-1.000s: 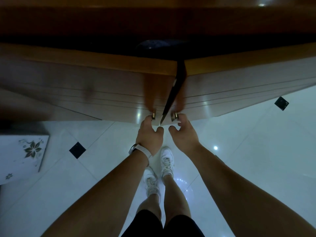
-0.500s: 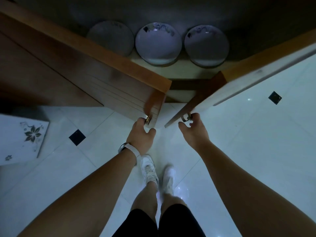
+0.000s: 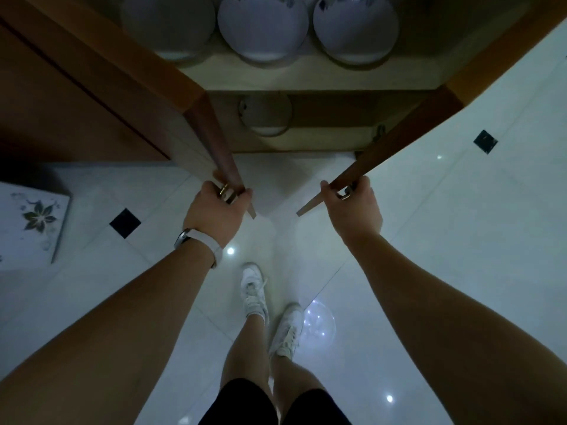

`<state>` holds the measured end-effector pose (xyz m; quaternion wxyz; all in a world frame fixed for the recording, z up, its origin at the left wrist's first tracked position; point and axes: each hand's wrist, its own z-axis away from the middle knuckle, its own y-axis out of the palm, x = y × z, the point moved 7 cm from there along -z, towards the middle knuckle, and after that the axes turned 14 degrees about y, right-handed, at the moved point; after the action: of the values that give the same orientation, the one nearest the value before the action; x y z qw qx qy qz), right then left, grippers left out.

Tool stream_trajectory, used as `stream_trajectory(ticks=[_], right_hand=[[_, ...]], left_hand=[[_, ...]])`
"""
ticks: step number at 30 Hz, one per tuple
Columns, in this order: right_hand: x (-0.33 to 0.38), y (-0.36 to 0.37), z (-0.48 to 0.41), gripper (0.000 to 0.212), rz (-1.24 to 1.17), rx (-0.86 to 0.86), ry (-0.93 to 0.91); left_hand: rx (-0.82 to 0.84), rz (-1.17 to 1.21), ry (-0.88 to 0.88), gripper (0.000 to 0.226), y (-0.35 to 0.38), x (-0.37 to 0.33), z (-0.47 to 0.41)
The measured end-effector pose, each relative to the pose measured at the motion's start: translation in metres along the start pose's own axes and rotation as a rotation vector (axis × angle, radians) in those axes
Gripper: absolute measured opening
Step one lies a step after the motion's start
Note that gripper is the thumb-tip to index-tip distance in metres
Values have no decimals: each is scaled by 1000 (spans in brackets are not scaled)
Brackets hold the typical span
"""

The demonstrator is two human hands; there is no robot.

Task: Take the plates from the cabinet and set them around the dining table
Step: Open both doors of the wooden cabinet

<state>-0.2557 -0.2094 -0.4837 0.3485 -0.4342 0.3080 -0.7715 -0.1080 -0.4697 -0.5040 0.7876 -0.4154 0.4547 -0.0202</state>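
Three white plates stand side by side on the upper cabinet shelf: a left plate (image 3: 167, 26), a middle plate (image 3: 262, 26) and a right plate (image 3: 356, 29). One more plate (image 3: 265, 116) sits on the lower shelf. My left hand (image 3: 216, 211) grips the brass handle of the left cabinet door (image 3: 211, 133). My right hand (image 3: 352, 210) grips the handle of the right cabinet door (image 3: 399, 142). Both wooden doors stand swung wide apart.
A white box with a flower print (image 3: 30, 220) stands on the floor at the left. The glossy white tile floor (image 3: 460, 225) with small black inserts spreads below. My legs and white shoes (image 3: 254, 291) are in front of the cabinet.
Both cabinet doors have swung from nearly shut to wide apart, pulled by my two hands. The plates inside have come into view, and my hands have moved apart.
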Motion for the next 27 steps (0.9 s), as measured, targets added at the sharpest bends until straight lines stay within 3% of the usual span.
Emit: stream_trajectory(ticks=[3, 6, 10, 18, 23, 27], right_hand=[[-12, -4, 0, 52, -25, -22, 5], [-22, -12, 4, 48, -14, -31, 0], [-36, -41, 11, 43, 48, -85, 20], [-39, -140, 43, 31, -17, -185, -43], [-27, -211, 65, 53, -138, -211, -124], [-17, -258, 83, 64, -113, -257, -260]], left_hand=[[26, -67, -14, 73, -4, 6, 1], [37, -148, -12, 81, -15, 5, 7], [-2, -207, 24, 69, -41, -7, 25], [-319, -10, 142, 54, -118, -67, 65], [-464, -2, 329, 57, -176, -124, 90], [-504, -46, 453, 75, -216, -160, 105]])
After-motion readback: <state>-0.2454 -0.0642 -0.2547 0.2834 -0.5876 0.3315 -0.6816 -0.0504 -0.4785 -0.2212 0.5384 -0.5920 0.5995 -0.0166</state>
